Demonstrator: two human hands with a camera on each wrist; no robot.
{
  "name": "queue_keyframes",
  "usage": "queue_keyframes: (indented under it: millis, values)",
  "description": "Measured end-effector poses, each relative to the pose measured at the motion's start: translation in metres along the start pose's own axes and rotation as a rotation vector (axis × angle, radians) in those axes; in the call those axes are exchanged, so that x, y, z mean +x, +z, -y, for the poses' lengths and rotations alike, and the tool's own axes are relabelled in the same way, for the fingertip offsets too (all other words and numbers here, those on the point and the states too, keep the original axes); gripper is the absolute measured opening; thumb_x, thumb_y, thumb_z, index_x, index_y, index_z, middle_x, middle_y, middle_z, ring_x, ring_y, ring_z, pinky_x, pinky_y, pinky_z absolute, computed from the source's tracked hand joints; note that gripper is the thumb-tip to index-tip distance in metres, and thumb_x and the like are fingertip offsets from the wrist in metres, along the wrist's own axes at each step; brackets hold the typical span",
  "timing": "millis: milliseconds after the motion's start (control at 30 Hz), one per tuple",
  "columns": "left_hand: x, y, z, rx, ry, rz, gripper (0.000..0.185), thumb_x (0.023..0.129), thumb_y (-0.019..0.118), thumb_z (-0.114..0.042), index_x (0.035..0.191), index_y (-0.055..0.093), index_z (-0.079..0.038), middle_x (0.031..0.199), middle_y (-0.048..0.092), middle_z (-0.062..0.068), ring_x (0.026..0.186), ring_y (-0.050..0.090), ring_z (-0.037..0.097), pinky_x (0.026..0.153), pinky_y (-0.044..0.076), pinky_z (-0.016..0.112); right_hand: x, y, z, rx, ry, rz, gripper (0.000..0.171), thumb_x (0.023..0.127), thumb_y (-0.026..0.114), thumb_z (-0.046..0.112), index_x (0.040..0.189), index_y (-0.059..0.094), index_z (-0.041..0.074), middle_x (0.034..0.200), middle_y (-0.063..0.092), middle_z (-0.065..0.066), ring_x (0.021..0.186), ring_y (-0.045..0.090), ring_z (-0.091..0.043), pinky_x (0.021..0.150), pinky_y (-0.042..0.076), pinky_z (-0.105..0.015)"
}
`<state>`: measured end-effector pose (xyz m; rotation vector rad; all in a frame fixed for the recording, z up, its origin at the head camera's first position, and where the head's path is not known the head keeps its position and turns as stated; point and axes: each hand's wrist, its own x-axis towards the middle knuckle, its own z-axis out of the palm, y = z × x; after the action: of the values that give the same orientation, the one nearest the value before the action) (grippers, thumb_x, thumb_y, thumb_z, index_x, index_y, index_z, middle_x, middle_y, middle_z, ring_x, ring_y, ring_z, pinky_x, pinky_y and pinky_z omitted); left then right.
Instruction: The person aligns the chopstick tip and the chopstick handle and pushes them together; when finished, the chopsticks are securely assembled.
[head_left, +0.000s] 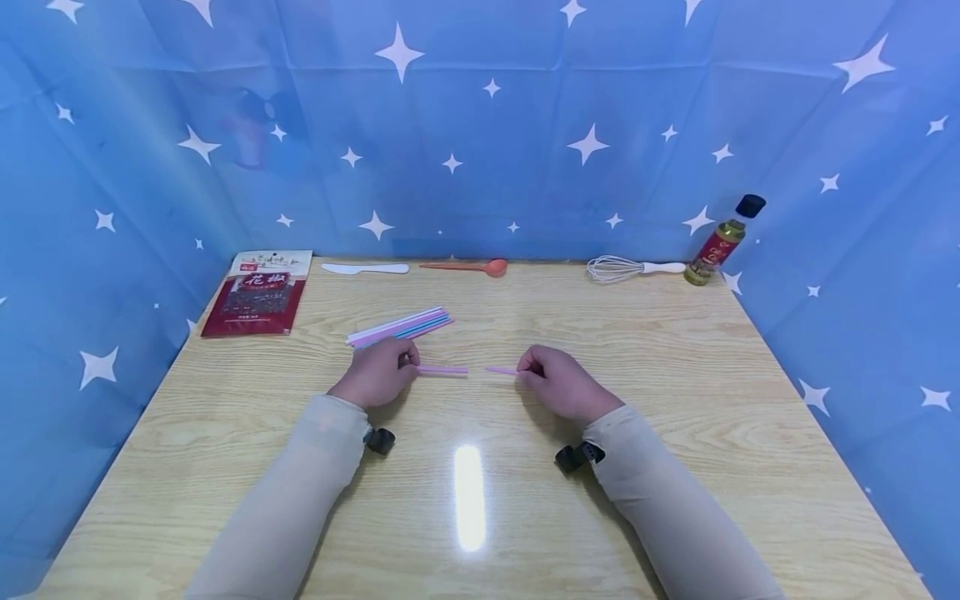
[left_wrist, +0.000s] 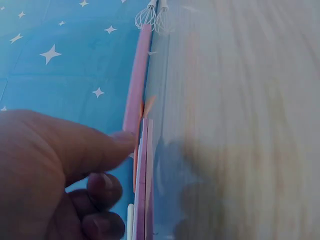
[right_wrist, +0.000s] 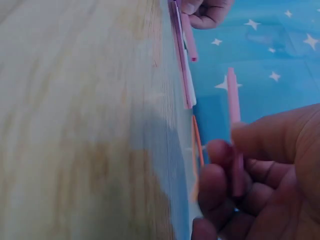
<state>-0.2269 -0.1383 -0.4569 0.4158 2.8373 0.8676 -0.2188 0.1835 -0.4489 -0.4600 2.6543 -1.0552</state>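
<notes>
While both hands rest on the tabletop (head_left: 675, 400), the left hand (head_left: 375, 375) and right hand (head_left: 558, 385) each pinch a pink straw (head_left: 442, 370) piece (head_left: 501, 370) in curled fingers, long axes lying side to side, free ends pointing inward, nearly meeting between them.

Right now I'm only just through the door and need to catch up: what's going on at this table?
A person sits at a wooden table, each hand pinching a short pink straw piece. The left hand holds one piece, the right hand the other, their ends apart, pointing toward each other. A bundle of straws lies just behind the left hand.
</notes>
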Motion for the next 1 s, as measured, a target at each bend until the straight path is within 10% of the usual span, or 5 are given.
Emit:
queue_keyframes:
  millis: [1000]
  values:
    - [-0.002,0.007,-0.019,-0.144,0.048,-0.121,0.007,0.103,0.06,-0.011,0.103,0.066,-0.008,0.089,0.054,0.005,0.08,0.05,0.022,0.075,0.042,0.036,-0.005,0.001,0.008,0.115,-0.033,-0.09,0.005,0.106,0.061,0.01,0.105,0.064,0.006,0.085,0.056,-0.004,0.074,0.051,-0.019,0.065,0.043,-0.03]
